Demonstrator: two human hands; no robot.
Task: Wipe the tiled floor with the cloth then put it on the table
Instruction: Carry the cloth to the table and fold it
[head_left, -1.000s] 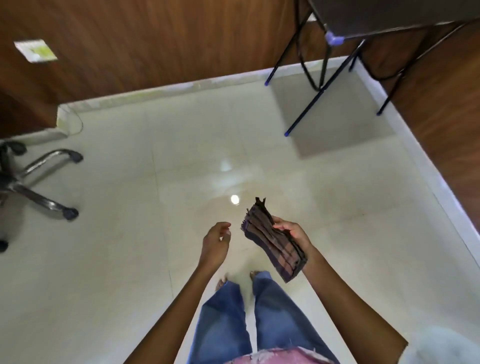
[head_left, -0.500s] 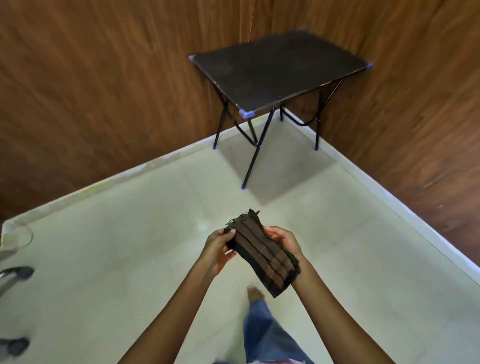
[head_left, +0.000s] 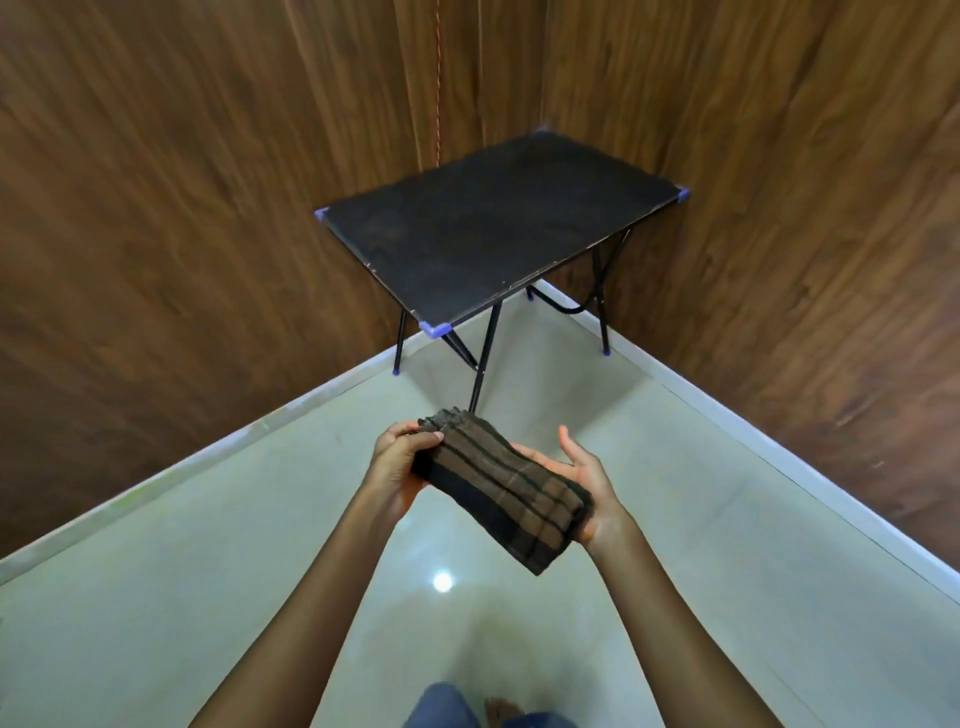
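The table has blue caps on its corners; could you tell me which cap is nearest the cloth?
The front cap, on the table corner pointing toward the person, lowest in the picture. It sits just above the cloth; the left, right and back caps lie farther off.

Even, fairly bright indoor light from overhead: a round white glare spot sits on the glossy floor (head_left: 156, 597) at about 6 o'clock. The table (head_left: 493, 228) throws a soft shadow beneath itself. Wood walls (head_left: 156, 234) streak with motion blur toward the edges, and wide-angle distortion bows the skirting lines. The centre stays reasonably sharp.
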